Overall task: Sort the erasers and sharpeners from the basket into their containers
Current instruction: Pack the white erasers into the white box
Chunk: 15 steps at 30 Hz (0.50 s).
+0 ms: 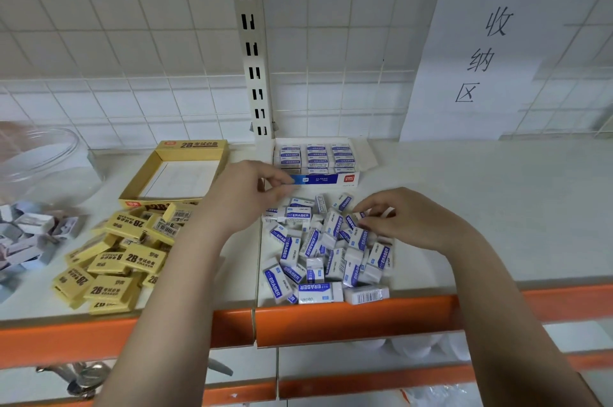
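A pile of white erasers with blue sleeves (326,250) lies on the shelf in front of me. Behind it stands an open white and blue eraser box (331,179) with rows of the same erasers packed inside. My left hand (242,197) pinches the left end of that box's front wall between thumb and forefinger. At the pile's far right edge, my right hand (404,217) curls its fingertips round one white eraser (386,212). Yellow 2B erasers (116,260) are heaped at the left, below an open yellow box (146,181) that holds nothing.
A clear plastic jar (39,161) lies on its side at the far left, with small grey and white boxed items (30,234) spilling out. The shelf's orange front lip (348,320) runs below the piles. A paper sign (481,58) hangs on the wire-grid back wall.
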Available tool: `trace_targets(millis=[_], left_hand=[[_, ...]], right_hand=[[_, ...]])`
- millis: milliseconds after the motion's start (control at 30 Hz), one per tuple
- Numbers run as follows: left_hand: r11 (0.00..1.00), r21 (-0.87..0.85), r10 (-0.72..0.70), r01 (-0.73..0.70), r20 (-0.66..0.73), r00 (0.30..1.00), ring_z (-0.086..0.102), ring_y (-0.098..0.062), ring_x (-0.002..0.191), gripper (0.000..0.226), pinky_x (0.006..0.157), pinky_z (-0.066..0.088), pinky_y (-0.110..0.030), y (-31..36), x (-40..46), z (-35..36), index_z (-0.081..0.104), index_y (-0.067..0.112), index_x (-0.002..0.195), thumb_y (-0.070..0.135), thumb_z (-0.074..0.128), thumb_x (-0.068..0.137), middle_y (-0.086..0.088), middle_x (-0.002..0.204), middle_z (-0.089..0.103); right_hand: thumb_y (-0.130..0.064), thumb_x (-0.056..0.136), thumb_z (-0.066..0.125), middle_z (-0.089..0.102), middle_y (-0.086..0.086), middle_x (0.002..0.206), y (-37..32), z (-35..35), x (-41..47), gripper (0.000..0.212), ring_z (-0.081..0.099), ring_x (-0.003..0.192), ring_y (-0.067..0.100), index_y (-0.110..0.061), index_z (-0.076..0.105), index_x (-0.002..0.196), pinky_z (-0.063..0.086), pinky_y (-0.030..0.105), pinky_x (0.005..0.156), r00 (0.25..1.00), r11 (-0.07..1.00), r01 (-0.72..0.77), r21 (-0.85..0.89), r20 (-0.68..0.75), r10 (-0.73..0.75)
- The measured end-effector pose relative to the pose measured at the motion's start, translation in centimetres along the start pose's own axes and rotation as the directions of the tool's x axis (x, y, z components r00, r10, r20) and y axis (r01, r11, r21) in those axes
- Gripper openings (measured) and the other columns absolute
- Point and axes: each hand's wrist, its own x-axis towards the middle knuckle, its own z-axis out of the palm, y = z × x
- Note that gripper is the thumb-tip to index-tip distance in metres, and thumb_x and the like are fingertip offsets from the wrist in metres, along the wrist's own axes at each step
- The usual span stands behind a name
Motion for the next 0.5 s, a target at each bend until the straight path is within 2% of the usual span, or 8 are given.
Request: trace_targets(millis=[100, 233, 400, 500], left_hand=[[0.999, -0.021, -0.040, 0.040, 0.003, 0.999, 0.050, 0.007, 0.066, 0.013, 0.057, 0.034, -0.006, -0.1, -0.9, 0.0, 0.071, 0.031, 0.097, 0.032, 0.066, 0.085, 0.019, 0.082, 0.061], [0.997, 0.013, -0.075, 0.075, 0.042, 0.996, 0.055, -0.002, 0.080, 0.022, 0.067, 0.037, -0.013, 0.2, -1.5, 0.1, 0.069, 0.030, 0.108, 0.032, 0.065, 0.086, 0.017, 0.095, 0.064], [0.992, 0.100, -0.086, 0.074, 0.123, 0.989, 0.058, -0.011, 0.091, 0.033, 0.080, 0.044, -0.025, 1.1, -2.0, 0.3, 0.065, 0.027, 0.119, 0.031, 0.066, 0.086, 0.011, 0.110, 0.064], [0.988, 0.143, -0.075, 0.054, 0.145, 0.987, 0.052, -0.008, 0.092, 0.035, 0.076, 0.036, -0.021, 1.4, -2.1, 0.3, 0.064, 0.028, 0.120, 0.031, 0.066, 0.085, 0.015, 0.103, 0.059]], right_hand=[[-0.026, 0.087, 0.066, 0.059, -0.012, 0.093, 0.1, -0.1, -0.2, 0.014, 0.055, 0.079, -0.002, -0.025, 0.065, 0.100, 0.039, 0.016, 0.066, 1.000, 1.000, -0.015, 0.024, -0.019, 0.015], [-0.023, 0.083, 0.071, 0.067, -0.003, 0.091, 0.0, -0.3, -0.8, 0.015, 0.062, 0.085, 0.009, -0.021, 0.063, 0.096, 0.043, 0.021, 0.067, 0.998, 0.995, -0.030, 0.096, -0.060, 0.036], [-0.020, 0.086, 0.065, 0.067, -0.007, 0.084, -0.3, -0.5, -1.5, 0.026, 0.062, 0.076, 0.009, -0.040, 0.061, 0.103, 0.043, 0.021, 0.066, 0.975, 0.975, 0.026, 0.219, -0.221, 0.023], [-0.016, 0.088, 0.062, 0.068, -0.005, 0.082, -0.5, -0.6, -1.7, 0.029, 0.065, 0.073, 0.007, -0.043, 0.065, 0.099, 0.046, 0.023, 0.066, 0.955, 0.952, 0.057, 0.300, -0.295, 0.036]])
